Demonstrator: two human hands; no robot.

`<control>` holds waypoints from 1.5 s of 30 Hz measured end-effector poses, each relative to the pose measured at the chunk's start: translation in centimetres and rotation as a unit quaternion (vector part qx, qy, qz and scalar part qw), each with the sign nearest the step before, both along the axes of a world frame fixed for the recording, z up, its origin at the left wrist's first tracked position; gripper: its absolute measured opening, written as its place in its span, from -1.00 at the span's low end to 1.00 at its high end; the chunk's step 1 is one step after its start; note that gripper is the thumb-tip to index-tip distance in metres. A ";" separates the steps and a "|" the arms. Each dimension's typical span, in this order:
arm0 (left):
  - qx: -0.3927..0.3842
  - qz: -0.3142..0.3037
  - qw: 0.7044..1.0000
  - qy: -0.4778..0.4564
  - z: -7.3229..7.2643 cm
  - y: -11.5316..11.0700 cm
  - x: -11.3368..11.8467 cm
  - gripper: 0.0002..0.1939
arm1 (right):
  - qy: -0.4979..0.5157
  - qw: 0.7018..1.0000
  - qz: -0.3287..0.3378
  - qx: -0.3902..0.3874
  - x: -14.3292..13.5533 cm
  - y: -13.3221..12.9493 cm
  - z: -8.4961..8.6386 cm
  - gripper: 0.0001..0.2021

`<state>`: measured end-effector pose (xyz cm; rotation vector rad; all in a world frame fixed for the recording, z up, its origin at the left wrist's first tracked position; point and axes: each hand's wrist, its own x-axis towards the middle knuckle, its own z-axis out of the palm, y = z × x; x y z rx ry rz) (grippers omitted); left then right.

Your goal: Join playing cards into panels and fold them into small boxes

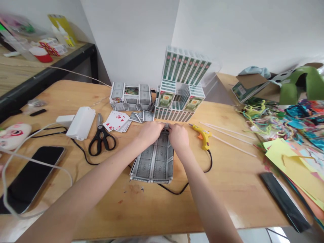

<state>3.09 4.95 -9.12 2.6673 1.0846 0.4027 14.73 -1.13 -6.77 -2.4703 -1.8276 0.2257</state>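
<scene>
A shallow open box made of grey-patterned playing cards (154,160) lies on the table in front of me. My left hand (152,131) and my right hand (179,135) meet at its far end, fingers closed on the edge from either side. A small grey strip shows between my fingertips; whether it is part of the box I cannot tell. Beyond my left hand lie cut card pieces (141,116) and a small pile of playing cards (116,120). A yellow glue gun (204,136) rests to the right of my right hand, its black cord passing behind the box.
Stacked green-and-white card packs (186,67) stand at the back, beside another card-covered box (130,96). Black-handled scissors (101,136), a white adapter box (81,123) and a phone (32,179) lie left. Glue sticks (231,144) and coloured paper scraps (295,165) are right.
</scene>
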 end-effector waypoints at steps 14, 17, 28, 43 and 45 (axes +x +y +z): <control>0.013 0.057 0.998 -0.008 0.8 -0.7 -0.5 -0.67 | -0.011 1.000 -0.026 0.008 -0.9 -0.2 -0.4 -0.71; 0.030 0.066 0.997 -0.012 0.8 -0.7 -0.4 -0.67 | -0.014 0.999 -0.035 0.015 -1.1 -0.4 -0.6 -0.70; 0.016 0.026 0.997 -0.066 -0.6 0.0 -0.3 -0.69 | 0.000 0.999 -0.039 0.035 -0.7 -0.6 -1.0 -0.74; 0.011 0.006 0.999 -0.041 -1.2 0.3 -0.3 -0.75 | 0.015 1.000 -0.018 0.012 -0.5 -0.1 -0.4 -0.71; 0.013 0.004 0.999 -0.047 -1.3 0.3 -0.3 -0.70 | 0.017 0.999 -0.025 0.015 -0.5 -0.2 -0.6 -0.72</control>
